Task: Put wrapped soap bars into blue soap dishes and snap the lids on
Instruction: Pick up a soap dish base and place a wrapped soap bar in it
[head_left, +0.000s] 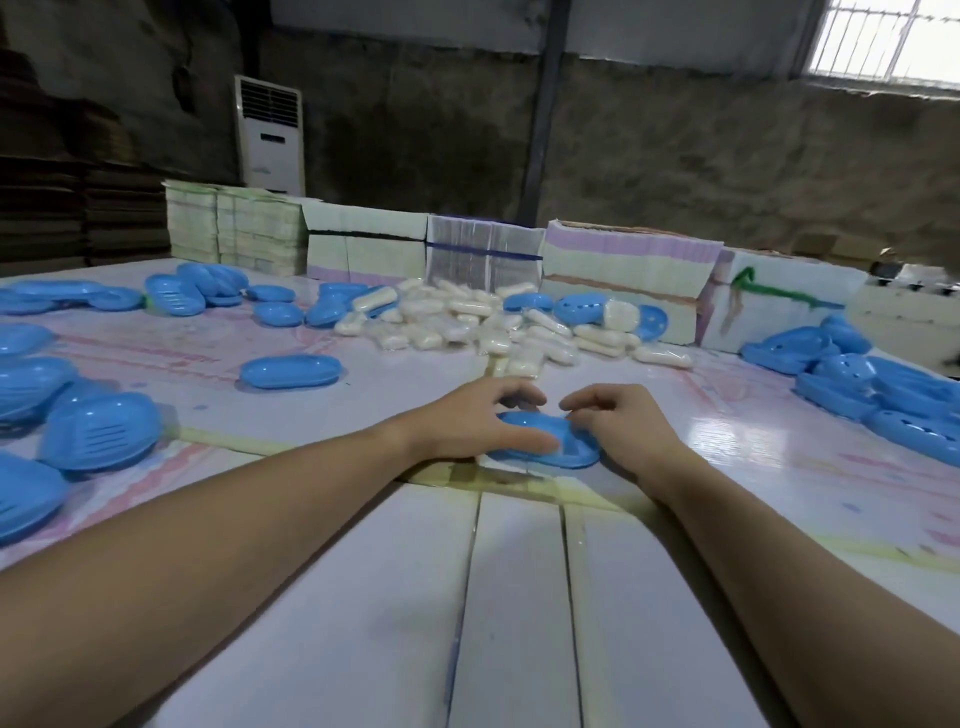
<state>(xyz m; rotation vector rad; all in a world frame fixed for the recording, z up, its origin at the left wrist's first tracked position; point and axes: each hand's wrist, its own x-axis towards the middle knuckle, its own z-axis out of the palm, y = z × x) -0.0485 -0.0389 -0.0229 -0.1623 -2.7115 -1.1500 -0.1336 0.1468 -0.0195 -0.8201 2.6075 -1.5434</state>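
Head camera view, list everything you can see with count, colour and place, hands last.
soap dish: one, blue, lid on, under both hands at table centre
closed dish: one, blue, alone left of centre
loose dishes and lids: many, blue, left, far and right sides
soap bars: a pile, cream, wrapped, far centre
stacked packs: several, pale, along far edge
table: one, whitish
air conditioner: one, white, back wall
left hand: touches the dish
right hand: touches the dish

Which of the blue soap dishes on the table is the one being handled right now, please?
The blue soap dish at the near centre, held between the left hand and right hand. Every other dish lies untouched; the closest, a lone dish, sits farther back left.
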